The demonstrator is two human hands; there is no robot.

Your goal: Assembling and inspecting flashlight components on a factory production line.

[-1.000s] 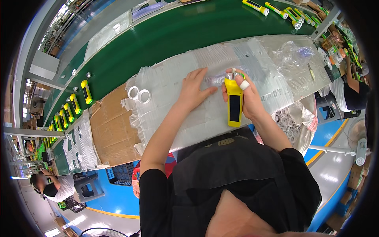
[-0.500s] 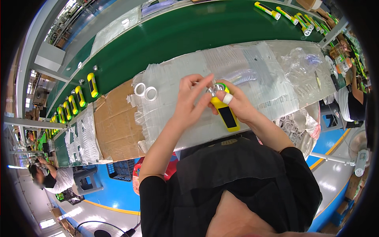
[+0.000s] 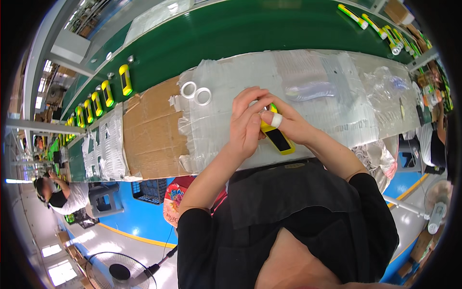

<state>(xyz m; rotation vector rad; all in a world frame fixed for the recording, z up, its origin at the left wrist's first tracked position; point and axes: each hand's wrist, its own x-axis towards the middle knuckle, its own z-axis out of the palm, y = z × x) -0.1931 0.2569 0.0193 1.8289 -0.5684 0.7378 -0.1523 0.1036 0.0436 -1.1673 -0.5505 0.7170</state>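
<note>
A yellow flashlight [image 3: 279, 141] with a black panel on its side lies tilted between my two hands, above the plastic-covered bench. Its body is gripped by my right hand [image 3: 290, 121], whose thumb wears a white wrap [image 3: 276, 120]. My left hand [image 3: 247, 120] closes over the flashlight's head end, fingers bent and pressed together, so the head is mostly hidden. To the left lie two white rings [image 3: 203, 96], side by side. Beyond my right hand is a row of stacked clear discs [image 3: 310, 91].
A green conveyor belt [image 3: 231, 36] runs behind the bench, with several yellow flashlight bodies [image 3: 125, 80] at left and finished-looking flashlights [image 3: 352, 16] at far right. Brown cardboard [image 3: 151, 127] covers the bench's left part. Crumpled clear plastic [image 3: 385, 84] lies right. Another person [image 3: 62, 192] sits far left.
My left fingers have closed over the flashlight's head, covering the shiny silver part that showed before. The whole view has shifted a little, moving the bench rightward in the picture.
</note>
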